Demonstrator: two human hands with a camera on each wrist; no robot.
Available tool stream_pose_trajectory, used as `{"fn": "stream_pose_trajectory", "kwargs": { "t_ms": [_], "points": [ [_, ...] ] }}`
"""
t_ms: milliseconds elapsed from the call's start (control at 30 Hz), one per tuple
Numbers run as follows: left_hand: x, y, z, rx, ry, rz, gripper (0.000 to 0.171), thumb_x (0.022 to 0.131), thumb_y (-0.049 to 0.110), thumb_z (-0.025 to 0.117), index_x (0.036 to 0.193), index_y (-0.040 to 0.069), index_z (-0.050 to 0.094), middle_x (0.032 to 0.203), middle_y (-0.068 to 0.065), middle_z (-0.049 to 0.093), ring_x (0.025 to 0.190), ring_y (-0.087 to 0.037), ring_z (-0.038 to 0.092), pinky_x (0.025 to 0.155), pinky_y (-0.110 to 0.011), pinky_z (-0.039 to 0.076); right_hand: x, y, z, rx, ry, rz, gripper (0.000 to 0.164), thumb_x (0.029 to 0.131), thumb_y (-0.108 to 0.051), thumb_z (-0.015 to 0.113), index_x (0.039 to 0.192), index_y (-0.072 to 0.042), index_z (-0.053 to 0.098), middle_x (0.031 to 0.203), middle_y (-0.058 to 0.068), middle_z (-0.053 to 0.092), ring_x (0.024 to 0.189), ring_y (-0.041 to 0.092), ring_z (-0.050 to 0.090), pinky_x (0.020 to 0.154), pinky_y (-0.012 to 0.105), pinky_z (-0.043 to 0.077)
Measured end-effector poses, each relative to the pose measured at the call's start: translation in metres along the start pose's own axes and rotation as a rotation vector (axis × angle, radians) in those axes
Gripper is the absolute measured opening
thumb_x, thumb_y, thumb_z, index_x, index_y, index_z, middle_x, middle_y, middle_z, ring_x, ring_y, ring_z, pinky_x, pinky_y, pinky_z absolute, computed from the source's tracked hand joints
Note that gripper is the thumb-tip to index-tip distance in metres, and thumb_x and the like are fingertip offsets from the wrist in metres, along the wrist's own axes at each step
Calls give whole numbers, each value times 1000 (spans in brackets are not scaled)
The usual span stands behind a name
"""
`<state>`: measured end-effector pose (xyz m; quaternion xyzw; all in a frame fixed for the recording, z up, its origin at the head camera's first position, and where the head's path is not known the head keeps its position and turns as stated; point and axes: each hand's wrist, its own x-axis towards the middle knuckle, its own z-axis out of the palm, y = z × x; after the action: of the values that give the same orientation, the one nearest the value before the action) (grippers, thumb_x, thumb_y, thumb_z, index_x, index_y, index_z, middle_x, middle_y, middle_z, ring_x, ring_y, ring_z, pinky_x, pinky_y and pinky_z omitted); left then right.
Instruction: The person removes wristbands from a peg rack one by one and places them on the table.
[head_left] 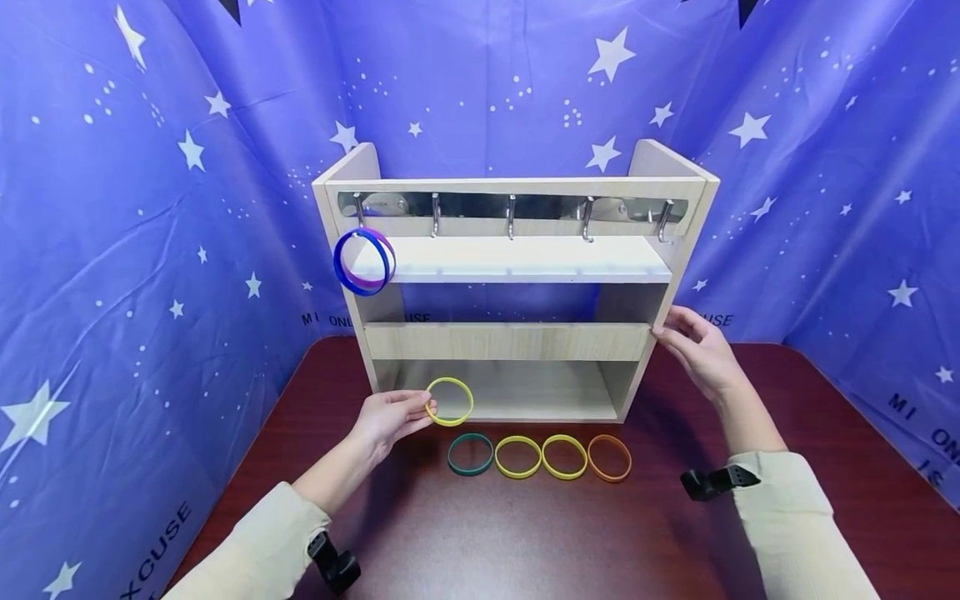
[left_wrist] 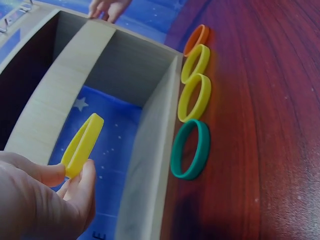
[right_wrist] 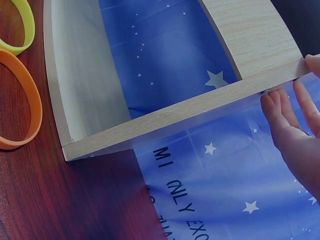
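In the head view my left hand pinches a yellow silicone wristband between thumb and fingers, in front of the wooden rack's lower left. The left wrist view shows this yellow wristband raised off the table. My right hand touches the right side panel of the rack, thumb at its front edge and fingertips along the outer face. A blue wristband and a purple wristband hang from the leftmost metal hook.
In a row before the rack lie a green wristband, two yellow wristbands and an orange wristband. Several more hooks line the rack's top rail. Starry blue cloth surrounds the dark red table.
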<state>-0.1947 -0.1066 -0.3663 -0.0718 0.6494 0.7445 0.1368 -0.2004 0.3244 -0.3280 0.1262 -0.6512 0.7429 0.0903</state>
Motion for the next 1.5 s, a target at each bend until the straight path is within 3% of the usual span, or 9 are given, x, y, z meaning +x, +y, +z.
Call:
{"fn": "stream_pose_trajectory", "kwargs": {
  "t_ms": [400,767,1500],
  "points": [
    [7,-18,-11,16,43,-16,24,92,-1,59,112,-14,61,72,0,69,75,-9,68,78,-26,62,0,2,-1,-3,-4,2,33,92,7,53,109,-20,62,100,-9,64,91,-1,62,84,8,52],
    [10,-35,-25,22,59,-11,34,92,-3,58,120,-22,51,83,-13,73,74,-11,69,74,-26,62,-1,4,-3,-13,4,6,32,92,5,54,109,-21,62,101,-10,64,92,-2,62,85,7,52],
    [9,-54,-38,98,101,-57,30,89,-5,59,113,-22,55,74,-9,71,69,-12,68,64,-24,62,0,2,-1,12,-1,-4,32,92,6,53,108,-20,63,99,-8,62,90,-1,61,84,8,52]
  ]
}}
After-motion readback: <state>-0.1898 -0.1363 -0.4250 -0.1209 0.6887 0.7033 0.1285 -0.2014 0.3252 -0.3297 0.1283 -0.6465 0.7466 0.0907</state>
